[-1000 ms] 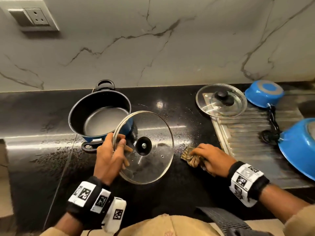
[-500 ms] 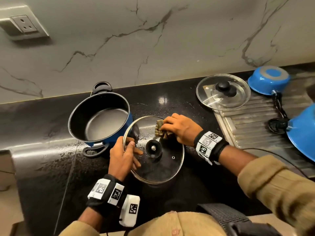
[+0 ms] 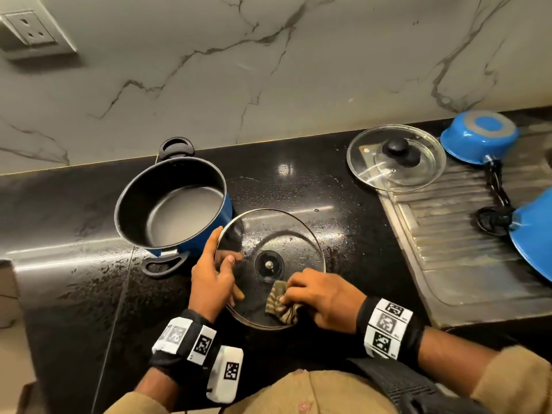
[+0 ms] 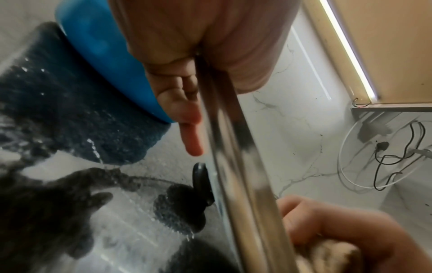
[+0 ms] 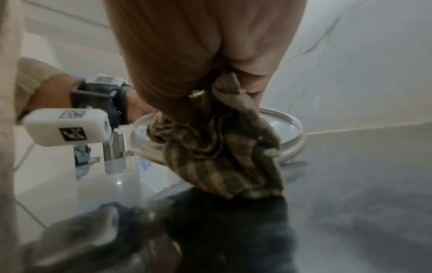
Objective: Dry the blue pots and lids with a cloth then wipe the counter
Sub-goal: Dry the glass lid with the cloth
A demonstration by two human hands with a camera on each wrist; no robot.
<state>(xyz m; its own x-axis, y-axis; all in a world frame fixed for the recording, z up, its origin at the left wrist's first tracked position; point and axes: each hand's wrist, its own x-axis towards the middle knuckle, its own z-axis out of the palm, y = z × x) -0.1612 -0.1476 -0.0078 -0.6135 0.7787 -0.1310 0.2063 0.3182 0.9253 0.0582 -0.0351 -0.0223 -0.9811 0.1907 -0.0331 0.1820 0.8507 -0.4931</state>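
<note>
My left hand [image 3: 215, 273] grips the left rim of a large glass lid [image 3: 277, 234] and holds it tilted over the black counter [image 3: 74, 279], with its inner side and knob screw facing me. The thumb lies on the glass and the fingers curl behind the steel rim [image 4: 233, 147]. My right hand [image 3: 316, 297] holds a crumpled brown striped cloth [image 3: 279, 306] against the lid's near lower edge; the cloth [image 5: 222, 147] drapes over the rim. A blue pot [image 3: 170, 204] with a dark inside stands upright just left of the lid.
A second glass lid [image 3: 395, 158] lies on the steel drainboard [image 3: 466, 264] at right. A small blue saucepan [image 3: 479, 135] sits upside down behind it, and another blue pan [image 3: 534, 234] at the right edge. Water droplets cover the counter. A marble wall with a socket [image 3: 30, 31] stands behind.
My right hand brought the cloth from the counter up to the lid's far side, then swept it down to the near lower edge. My left hand kept hold of the lid.
</note>
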